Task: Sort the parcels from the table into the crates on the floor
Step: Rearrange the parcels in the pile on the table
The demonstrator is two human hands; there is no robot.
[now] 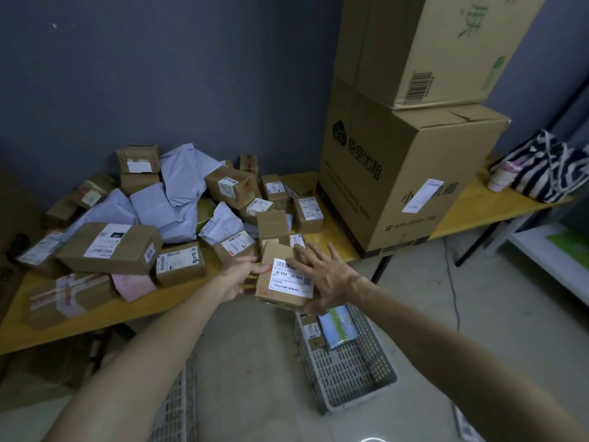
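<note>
Parcel (pixel 283 282) held between both hands above the grey crate (pixel 350 371).

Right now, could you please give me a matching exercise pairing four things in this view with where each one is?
Things:
1. J6-S04 parcel
2. grey crate
3. striped bag
4. pink mailer

Places:
A. far right end of the table
B. on the floor, lower right
C. between the left hand and right hand
D. near the table's front edge, on the left

Pairs: 1-C, 2-B, 3-A, 4-D
</note>
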